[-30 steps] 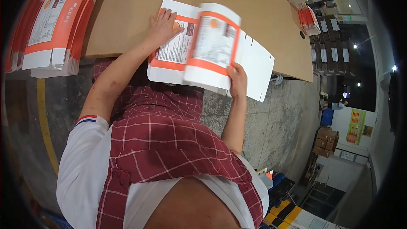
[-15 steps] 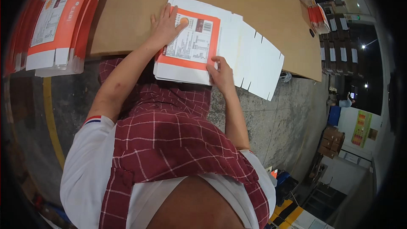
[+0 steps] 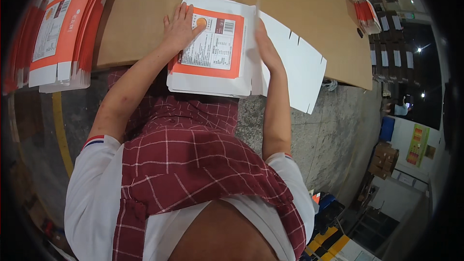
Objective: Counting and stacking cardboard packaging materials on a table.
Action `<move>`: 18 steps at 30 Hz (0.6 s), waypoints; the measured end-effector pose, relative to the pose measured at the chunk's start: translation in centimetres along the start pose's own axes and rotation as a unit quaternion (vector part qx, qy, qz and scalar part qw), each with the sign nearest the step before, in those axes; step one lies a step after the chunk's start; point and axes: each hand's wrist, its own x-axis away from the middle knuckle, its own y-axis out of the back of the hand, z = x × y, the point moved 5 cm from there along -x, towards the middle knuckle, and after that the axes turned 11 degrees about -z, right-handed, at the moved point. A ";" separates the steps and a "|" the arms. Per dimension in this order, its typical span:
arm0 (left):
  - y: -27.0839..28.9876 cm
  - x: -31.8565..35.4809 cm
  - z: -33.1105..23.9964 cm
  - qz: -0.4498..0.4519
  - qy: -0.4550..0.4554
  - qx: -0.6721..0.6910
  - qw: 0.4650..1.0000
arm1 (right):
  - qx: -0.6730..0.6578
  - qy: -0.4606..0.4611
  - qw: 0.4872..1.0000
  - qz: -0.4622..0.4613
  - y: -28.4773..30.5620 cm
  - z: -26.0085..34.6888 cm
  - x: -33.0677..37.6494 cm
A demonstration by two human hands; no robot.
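Note:
A flat, unfolded carton (image 3: 245, 75) with white margins lies on the table's near edge, its orange-and-white printed panel (image 3: 208, 43) facing up. My left hand (image 3: 179, 31) rests on the panel's left side, fingers spread and pressing flat. At the carton's right side a narrow white flap stands partly raised, blurred by motion. My right hand (image 3: 267, 48) is edge-on against that flap, fingers stretched along it and partly smeared. White slotted card sheets (image 3: 297, 63) fan out under and beyond my right hand.
The brown tabletop (image 3: 140, 5) carries a stack of orange-and-white cartons (image 3: 70, 29) at the left. More orange cartons (image 3: 367, 17) stand at the far right, near a small black object (image 3: 360, 33). Concrete floor (image 3: 314, 135) shows past the table edge; brown boxes (image 3: 384, 159) are stacked beyond.
My right hand has moved up and right from the panel's lower corner to the carton's right side, where a flap now rises. My left hand stays flat on the panel.

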 end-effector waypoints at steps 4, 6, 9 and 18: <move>-0.3 -0.2 0.4 0.010 -0.001 0.013 1.000 | 0.458 -0.024 0.888 -0.011 -4.6 0.0 0.8; -0.1 -0.3 0.7 -0.013 0.001 0.006 1.000 | 0.508 0.060 0.858 -0.044 -5.6 -0.5 3.3; -0.3 -0.3 0.3 -0.023 -0.013 0.025 0.999 | 0.517 0.084 0.851 -0.031 -6.1 0.1 10.4; 0.1 -0.5 0.5 -0.039 -0.035 0.045 0.998 | -0.141 -0.418 0.883 -0.161 1.3 -4.5 20.9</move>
